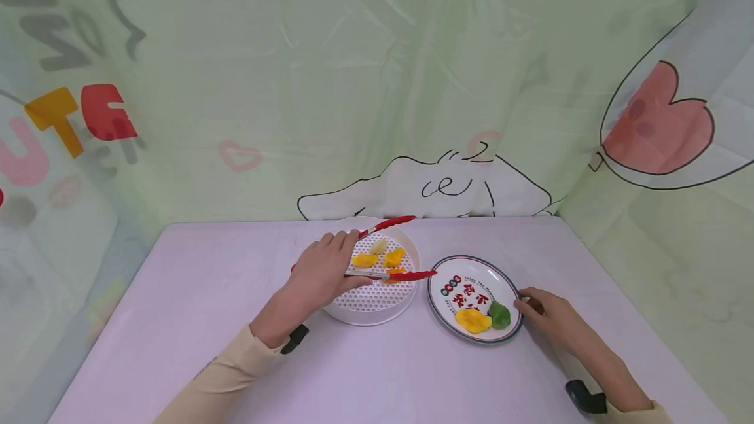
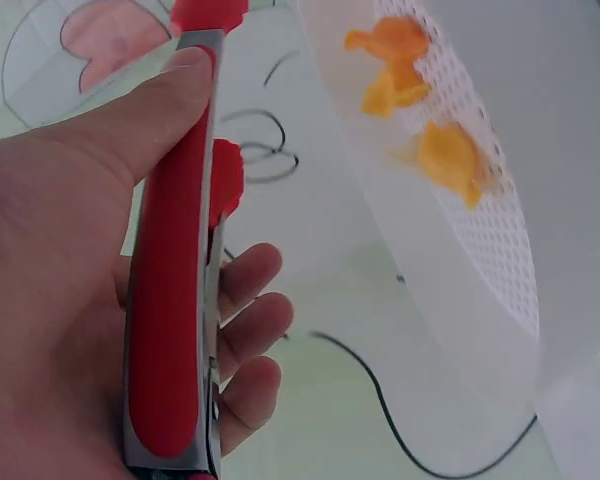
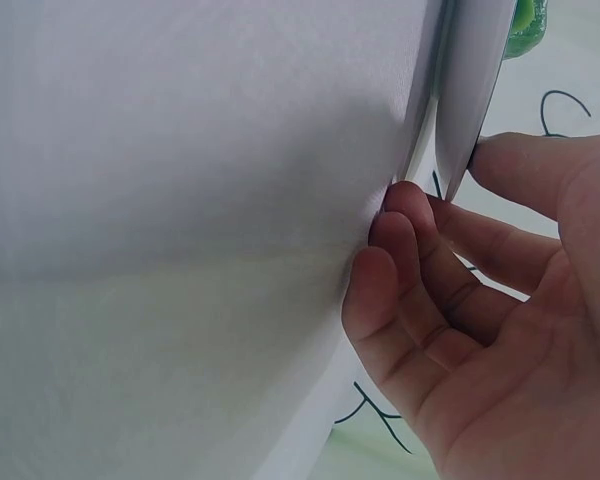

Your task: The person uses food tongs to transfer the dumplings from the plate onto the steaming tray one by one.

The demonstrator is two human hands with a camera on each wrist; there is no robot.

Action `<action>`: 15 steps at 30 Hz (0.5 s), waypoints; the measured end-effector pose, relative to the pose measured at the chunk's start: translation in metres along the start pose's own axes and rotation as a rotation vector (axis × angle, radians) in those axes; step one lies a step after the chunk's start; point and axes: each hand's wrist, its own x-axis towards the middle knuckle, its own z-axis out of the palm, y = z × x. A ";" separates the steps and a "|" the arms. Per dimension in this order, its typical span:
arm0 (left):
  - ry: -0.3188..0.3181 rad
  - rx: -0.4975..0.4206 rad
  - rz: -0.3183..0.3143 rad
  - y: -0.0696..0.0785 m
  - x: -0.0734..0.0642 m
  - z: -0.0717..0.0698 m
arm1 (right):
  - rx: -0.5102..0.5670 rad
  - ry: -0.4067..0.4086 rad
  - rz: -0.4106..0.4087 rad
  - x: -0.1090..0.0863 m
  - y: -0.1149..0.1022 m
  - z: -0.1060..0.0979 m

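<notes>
My left hand (image 1: 321,273) grips a pair of red-and-silver tongs (image 2: 170,280), thumb along one arm and fingers around the other. The red tips are spread apart above a round white perforated steamer tray (image 1: 365,300). On the tray lie several yellow and orange dumpling-like pieces (image 1: 364,260), plus a paler one (image 1: 379,247). To the right, my right hand (image 1: 554,319) pinches the rim of a white plate (image 1: 444,306), thumb on top and fingertips at the underside. A yellow piece (image 1: 473,320) and a green piece (image 1: 499,315) sit side by side on the plate.
A pale tablecloth (image 1: 377,378) covers the table under the tray and plate. Behind its far edge hangs a light green printed curtain (image 1: 265,84), which also runs along both sides. The plate stands close to the tray's right side.
</notes>
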 end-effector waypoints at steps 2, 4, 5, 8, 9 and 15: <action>-0.012 -0.002 0.023 0.009 0.002 0.002 | 0.000 0.000 0.001 0.000 0.000 0.000; -0.023 0.009 0.051 0.020 0.003 0.005 | 0.002 -0.002 0.003 0.000 0.001 0.000; -0.032 0.019 0.063 0.026 0.004 0.007 | 0.004 -0.004 0.004 0.000 0.001 -0.001; -0.046 0.060 0.097 0.044 0.005 0.014 | 0.010 -0.008 0.007 0.000 0.001 -0.001; -0.045 0.076 0.109 0.049 0.006 0.016 | 0.012 -0.011 0.010 0.000 0.000 -0.001; -0.066 0.125 0.164 0.072 0.009 0.028 | 0.019 -0.013 0.019 0.001 0.002 0.001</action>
